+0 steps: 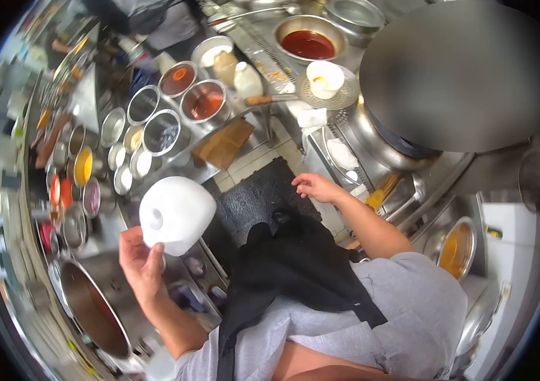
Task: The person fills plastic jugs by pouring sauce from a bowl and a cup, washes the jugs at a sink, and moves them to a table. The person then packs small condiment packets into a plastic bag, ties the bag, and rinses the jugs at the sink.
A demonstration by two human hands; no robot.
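My left hand (138,257) grips a white bowl (184,209) by its edge, thumb on the near side. The bowl is tilted, and a small round mark shows on its pale surface. Out in front of my body, my right hand (314,188) hovers over the floor with loosely bent fingers apart and nothing visible in them. Beyond it, a white cup-shaped bowl (325,71) with orange-yellow residue sits on a round perforated skimmer (340,96), whose wooden handle (263,100) points left.
Steel pots with red liquid (205,105) and several small containers crowd the left counter. A large stockpot (95,311) stands near my left elbow. On the right are a pan of dark red sauce (309,44), a yellow-handled brush (381,192) and a bowl of orange liquid (456,251). A black mat (263,190) covers the floor.
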